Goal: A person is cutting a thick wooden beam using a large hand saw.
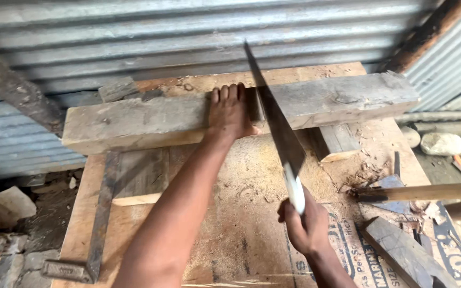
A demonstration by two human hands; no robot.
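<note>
Beam (145,120): weathered grey-brown, paler tan on its front face. Saw (276,125): dark grey blade, white handle. Surface (241,234): tan plywood, dusted with pale sawdust, dark blue print at right. Wall (188,32): grey corrugated metal, ribbed in horizontal bands. Stone (442,143): off-white.

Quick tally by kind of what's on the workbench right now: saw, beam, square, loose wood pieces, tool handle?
Handsaw, held by the right hand: 1
Wooden beam, pressed by the left hand: 1
Metal square: 1
Wood blocks under the beam: 2
Loose dark board offcut: 1
Wooden tool handle: 1
Total: 7
</note>
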